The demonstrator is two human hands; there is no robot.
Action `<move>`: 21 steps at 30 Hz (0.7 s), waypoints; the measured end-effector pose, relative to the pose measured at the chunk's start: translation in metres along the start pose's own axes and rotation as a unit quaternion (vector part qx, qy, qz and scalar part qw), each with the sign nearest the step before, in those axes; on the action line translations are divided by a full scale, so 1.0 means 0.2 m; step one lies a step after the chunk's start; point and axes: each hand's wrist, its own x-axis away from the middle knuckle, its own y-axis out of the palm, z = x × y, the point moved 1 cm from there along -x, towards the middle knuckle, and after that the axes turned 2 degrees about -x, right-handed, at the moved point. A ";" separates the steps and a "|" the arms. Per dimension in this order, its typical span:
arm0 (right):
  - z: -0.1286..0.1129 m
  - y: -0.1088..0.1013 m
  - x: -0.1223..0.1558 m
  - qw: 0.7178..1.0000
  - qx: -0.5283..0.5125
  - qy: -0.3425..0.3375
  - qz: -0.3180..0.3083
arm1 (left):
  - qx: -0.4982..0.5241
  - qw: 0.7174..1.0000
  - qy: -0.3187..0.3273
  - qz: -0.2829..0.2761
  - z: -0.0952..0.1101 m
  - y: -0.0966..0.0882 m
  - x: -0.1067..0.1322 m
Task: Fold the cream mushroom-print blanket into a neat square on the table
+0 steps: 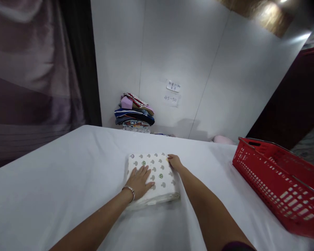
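In the middle of the white-covered table lies a folded white cloth (pixel 158 169) printed with grey and green mushrooms, its layers showing along the near edge. My left hand (pixel 140 181), with a silver bracelet at the wrist, rests flat on top of it with fingers spread. At the cloth's far right edge, my right hand (pixel 174 162) has its fingers closed on the border, near a small yellowish spot. The fingertips of that hand are partly hidden against the fabric.
A red plastic basket (pixel 277 181) stands on the white table cover (pixel 75 181) at the right. Stacked folded clothes (pixel 134 113) sit beyond the far edge, by a white wall (pixel 172 42) with handwritten paper notes (pixel 172 99). A curtain (pixel 34 76) hangs at the left.
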 end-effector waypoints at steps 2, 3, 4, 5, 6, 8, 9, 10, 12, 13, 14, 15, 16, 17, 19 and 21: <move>0.01 0.01 -0.04 1.000 -0.013 -0.008 -0.012 | 0.000 1.000 0.004 0.005 0.00 0.01 0.00; 0.01 0.02 -0.07 1.000 -0.019 -0.014 -0.020 | 0.001 1.000 0.005 0.007 0.00 0.01 0.00; 0.02 0.02 -0.09 0.999 -0.024 -0.022 -0.027 | 0.002 1.000 0.005 0.007 -0.01 0.01 0.00; 0.02 0.03 -0.11 0.999 -0.028 -0.031 -0.034 | 0.002 1.000 0.006 0.006 -0.01 0.02 0.01; 0.02 0.03 -0.13 0.998 -0.031 -0.039 -0.040 | 0.001 1.000 0.006 0.004 -0.01 0.02 0.01; 0.03 0.04 -0.17 0.996 -0.033 -0.057 -0.052 | -0.001 1.000 0.006 0.002 -0.02 0.02 0.02; 0.03 0.04 -0.18 0.996 -0.033 -0.066 -0.058 | -0.002 1.000 0.006 0.002 -0.02 0.02 0.02; 0.04 0.04 -0.19 0.995 -0.033 -0.074 -0.064 | -0.002 1.000 0.006 0.001 -0.03 0.01 0.02; 0.06 0.05 -0.20 0.993 -0.030 -0.090 -0.073 | 0.002 1.000 0.002 -0.014 -0.02 -0.02 0.00; 0.06 0.05 -0.20 0.992 -0.029 -0.096 -0.074 | 0.006 1.000 -0.003 -0.025 -0.01 -0.04 -0.02; 0.07 0.05 -0.20 0.992 -0.027 -0.102 -0.075 | 0.011 0.999 -0.009 -0.032 0.02 -0.06 -0.04; 0.07 0.05 -0.20 0.991 -0.026 -0.107 -0.075 | 0.016 0.999 -0.011 -0.032 0.05 -0.09 -0.07; 0.07 0.05 -0.20 0.991 -0.026 -0.111 -0.076 | 0.020 1.000 -0.009 -0.021 0.08 -0.10 -0.10; 0.07 0.05 -0.21 0.990 -0.025 -0.114 -0.078 | 0.022 1.000 0.006 -0.002 0.13 -0.11 -0.14; 0.07 0.04 -0.22 0.989 -0.025 -0.121 -0.086 | 0.029 0.998 0.060 0.018 0.22 -0.10 -0.20; 0.08 0.04 -0.23 0.988 -0.024 -0.126 -0.089 | 0.036 0.993 0.109 0.004 0.28 -0.04 -0.23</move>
